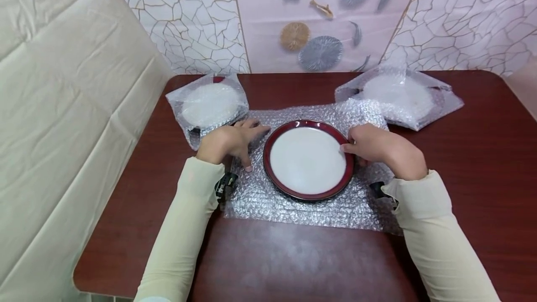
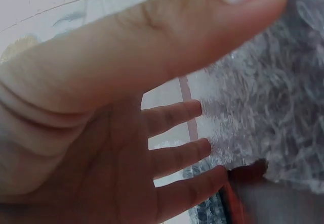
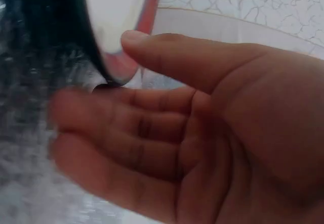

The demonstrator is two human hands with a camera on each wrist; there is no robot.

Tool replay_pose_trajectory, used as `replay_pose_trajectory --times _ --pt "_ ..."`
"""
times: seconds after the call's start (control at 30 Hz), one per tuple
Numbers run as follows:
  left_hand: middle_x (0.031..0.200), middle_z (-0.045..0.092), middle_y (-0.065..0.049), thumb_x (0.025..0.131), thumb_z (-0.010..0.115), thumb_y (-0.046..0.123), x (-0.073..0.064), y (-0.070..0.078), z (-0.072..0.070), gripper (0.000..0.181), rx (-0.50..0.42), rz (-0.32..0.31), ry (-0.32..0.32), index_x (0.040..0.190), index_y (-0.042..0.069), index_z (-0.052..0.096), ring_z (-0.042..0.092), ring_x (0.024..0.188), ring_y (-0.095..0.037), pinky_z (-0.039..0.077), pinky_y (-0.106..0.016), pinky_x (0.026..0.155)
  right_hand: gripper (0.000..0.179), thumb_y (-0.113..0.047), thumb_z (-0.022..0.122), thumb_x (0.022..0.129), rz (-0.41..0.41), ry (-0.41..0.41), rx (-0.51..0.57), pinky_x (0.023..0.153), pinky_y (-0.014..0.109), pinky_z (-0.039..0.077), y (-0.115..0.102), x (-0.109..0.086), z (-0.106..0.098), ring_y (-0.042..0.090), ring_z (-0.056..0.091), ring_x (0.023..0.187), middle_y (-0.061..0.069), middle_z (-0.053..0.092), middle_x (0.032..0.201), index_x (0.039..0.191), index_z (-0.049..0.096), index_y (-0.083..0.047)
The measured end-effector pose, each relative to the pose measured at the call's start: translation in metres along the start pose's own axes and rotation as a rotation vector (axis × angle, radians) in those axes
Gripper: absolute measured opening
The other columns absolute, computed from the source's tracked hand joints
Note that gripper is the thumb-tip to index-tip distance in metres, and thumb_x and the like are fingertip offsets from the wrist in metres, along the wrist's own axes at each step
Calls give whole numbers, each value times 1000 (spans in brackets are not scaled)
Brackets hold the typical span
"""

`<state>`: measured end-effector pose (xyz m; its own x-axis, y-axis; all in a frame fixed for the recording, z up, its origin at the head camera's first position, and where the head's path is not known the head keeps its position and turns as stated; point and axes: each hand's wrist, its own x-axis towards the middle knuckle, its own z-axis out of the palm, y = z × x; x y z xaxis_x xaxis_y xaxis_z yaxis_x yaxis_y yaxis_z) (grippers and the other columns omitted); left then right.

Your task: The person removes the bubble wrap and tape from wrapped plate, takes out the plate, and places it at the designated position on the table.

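Observation:
A white plate with a dark red rim (image 1: 308,160) lies on a sheet of bubble wrap (image 1: 260,204) in the head view. My right hand (image 1: 377,148) grips its right edge, thumb on top of the rim and fingers beneath. The right wrist view shows this thumb (image 3: 167,57) on the red rim of the plate (image 3: 116,27). My left hand (image 1: 235,141) is to the left of the plate, apart from it, over the wrap's left side. Its fingers are spread and hold nothing; in the left wrist view they reach out beside the bubble wrap (image 2: 268,102).
At the back left lies a plate in bubble wrap (image 1: 211,104), close to my left hand. Another wrapped bundle (image 1: 398,97) lies at the back right. The dark red-brown table (image 1: 482,190) meets a patterned wall (image 1: 193,17) behind, and a pale cloth (image 1: 63,106) hangs at the left.

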<state>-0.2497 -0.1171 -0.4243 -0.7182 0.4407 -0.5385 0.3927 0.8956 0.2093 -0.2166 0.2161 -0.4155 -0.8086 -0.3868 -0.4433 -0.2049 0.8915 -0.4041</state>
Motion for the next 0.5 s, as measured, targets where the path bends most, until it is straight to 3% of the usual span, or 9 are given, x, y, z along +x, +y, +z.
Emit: replay_pose_trajectory --times 0.1,0.27,0.5 --pt "178 3 -5 80 95 27 1 0 -2 121 -3 6 -1 170 33 14 1 163 -34 25 -61 124 29 -23 60 109 2 3 36 60 36 54 5 2 0 20 66 59 11 67 69 92 63 1" --pt "178 2 -5 81 94 26 3 0 -4 119 -14 16 1 170 35 15 1 163 -32 25 -62 124 26 -21 59 109 -11 14 114 58 37 57 16 7 3 21 66 59 11 67 69 103 65 3" --pt "178 2 -7 77 97 22 5 2 0 125 -24 -17 8 170 32 15 0 163 -35 24 -61 125 20 -16 57 110 -92 -1 189 60 38 59 21 13 8 21 69 61 11 68 76 111 59 3"
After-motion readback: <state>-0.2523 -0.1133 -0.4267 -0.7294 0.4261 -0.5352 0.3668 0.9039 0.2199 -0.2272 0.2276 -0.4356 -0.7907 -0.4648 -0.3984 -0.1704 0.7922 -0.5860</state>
